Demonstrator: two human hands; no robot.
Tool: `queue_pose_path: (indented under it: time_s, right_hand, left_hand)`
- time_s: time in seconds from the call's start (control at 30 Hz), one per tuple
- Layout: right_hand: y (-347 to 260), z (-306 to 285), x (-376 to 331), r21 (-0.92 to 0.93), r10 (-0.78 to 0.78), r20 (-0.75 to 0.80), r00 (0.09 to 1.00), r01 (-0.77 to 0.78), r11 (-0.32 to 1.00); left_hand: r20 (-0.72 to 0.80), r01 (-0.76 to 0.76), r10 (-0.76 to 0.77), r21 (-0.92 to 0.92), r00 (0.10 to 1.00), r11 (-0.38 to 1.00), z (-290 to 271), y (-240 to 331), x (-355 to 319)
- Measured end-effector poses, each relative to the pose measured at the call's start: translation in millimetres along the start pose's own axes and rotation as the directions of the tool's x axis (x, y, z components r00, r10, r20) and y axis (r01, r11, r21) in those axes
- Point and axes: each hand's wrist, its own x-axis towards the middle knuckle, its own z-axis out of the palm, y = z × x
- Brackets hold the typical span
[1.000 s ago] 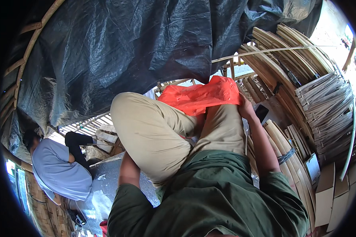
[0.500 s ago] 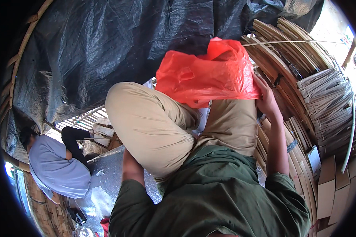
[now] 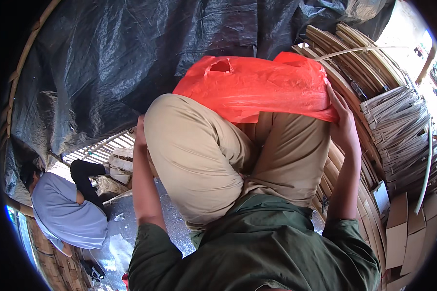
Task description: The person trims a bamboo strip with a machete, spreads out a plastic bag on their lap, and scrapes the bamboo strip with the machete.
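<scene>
A thin red plastic bag (image 3: 267, 87) lies stretched across my raised knees, with a ragged hole near its upper left. At the bag's right edge, my right hand (image 3: 344, 121) grips it beside my right knee, fingers along the plastic. My left hand (image 3: 141, 130) is against the outer side of my left knee. Its fingers are hidden behind the leg, so whether it holds anything does not show. The khaki trousers (image 3: 194, 155) cover my bent legs under the bag.
A dark tarpaulin (image 3: 121, 58) hangs in front. Stacked wooden strips (image 3: 354, 63), a bundle of pale slats (image 3: 393, 126) and cardboard boxes (image 3: 398, 228) stand at the right. At the left, a person in a grey shirt (image 3: 70, 208) sits on the silvery floor sheet (image 3: 167, 208).
The red bag has been spread wider and flatter across my knees, and its hole now shows. My left hand has risen from beneath the thigh to beside the knee. My knees have moved closer together.
</scene>
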Motion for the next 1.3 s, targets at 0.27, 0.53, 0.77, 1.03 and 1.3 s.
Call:
queue_pose_path:
  time_s: [0.27, 0.53, 0.77, 1.03, 1.3]
  right_hand:
    - [67, 42, -5, -0.013, 0.139, 0.208, 0.968, -0.14, 0.99]
    - [69, 74, 27, 0.006, 0.206, 0.154, 0.966, -0.21, 0.978]
    - [62, 97, -11, -0.24, 0.009, 0.089, 0.996, 0.013, 0.971]
    - [84, 90, -59, -0.042, 0.077, 0.158, 0.984, -0.071, 0.997]
    - [78, 70, -176, 0.061, 0.246, 0.274, 0.93, -0.272, 0.96]
  left_hand:
    - [0.109, 0.144, -0.126, -0.183, 0.986, 0.972, 44, 57, 33]
    - [0.043, 0.38, -0.379, -0.199, 0.924, 0.903, 22, 63, 57]
    - [-0.105, 0.301, -0.291, 0.103, 0.951, 0.948, -14, 50, -14]
    - [-0.117, 0.267, -0.262, 0.035, 0.958, 0.963, 4, 39, -162]
    - [-0.161, 0.632, -0.741, -0.426, 0.652, 0.648, 48, 64, -299]
